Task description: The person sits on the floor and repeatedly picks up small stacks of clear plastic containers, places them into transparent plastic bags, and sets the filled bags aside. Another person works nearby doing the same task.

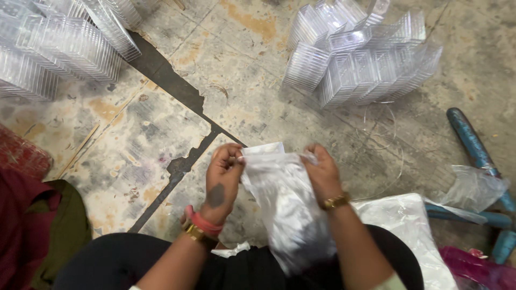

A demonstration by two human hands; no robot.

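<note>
clear thin plastic bag (285,198) held up over the lap, mouth pinched at both top corners; left hand (223,174) and right hand (322,174) each closed on an edge; seemingly the opening step; next calls for parting the mouth; stacked clear plastic trays (360,59) lying well apart on the stained floor (134,139).

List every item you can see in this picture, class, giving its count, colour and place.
Clear plastic bag: one, see-through, held between both hands.
Stacks of clear plastic trays: two heaps, top left and top right.
Worn concrete floor: grey, stained, cracked.
Blue-green metal frame: one, right edge.
Crumpled plastic sheet: one, on that frame.
White plastic sack: one, lower right.
Red cloth: left edge.
Left hand: pinches bag's top edge; bangles on wrist.
Right hand: pinches bag's top edge; gold bracelet.
</note>
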